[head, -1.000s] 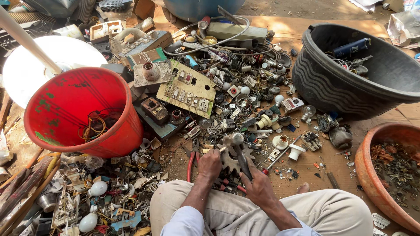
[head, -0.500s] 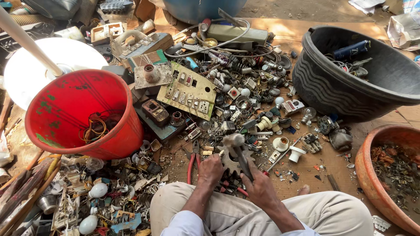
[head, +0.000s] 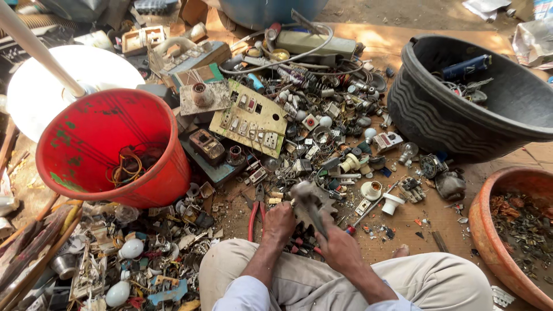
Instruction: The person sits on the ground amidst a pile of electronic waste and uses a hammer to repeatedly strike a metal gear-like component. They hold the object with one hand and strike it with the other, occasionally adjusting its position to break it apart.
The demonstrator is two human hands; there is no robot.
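Hammer: a small grey-headed metal hammer (head: 306,198) stands low in the middle of the frame, its head raised just above a flat toothed grey metal piece (head: 322,201) on the floor between the person's knees.
Right hand: the right hand (head: 340,247) has its grip closed around the hammer's dark handle, fingers wrapped tight.
Left hand: the left hand (head: 280,222) is curled into a closed grip on something small at the edge of the toothed piece; what it pinches I cannot tell.
Step in hand: judging by the pose, this is a breaking-apart stroke, one hand steadying scrap while the other strikes.
Next move calls for: a short, aimed blow that lands clear of the left fingers, which sit just beside the hammer head.
Nearby tool: red-handled pliers (head: 255,210) lie on the floor, touching or almost touching the left hand.
Containers: a red plastic bucket (head: 86,138) at left holds coils of wire; a black ribbed plastic tub (head: 438,115) sits upper right; a terracotta-coloured bowl (head: 489,230) at lower right holds dark bits.
Packages and signs: a cream rectangular switch panel (head: 250,118) lies above centre; crumpled printed wrapping (head: 533,34) sits in the top right corner.
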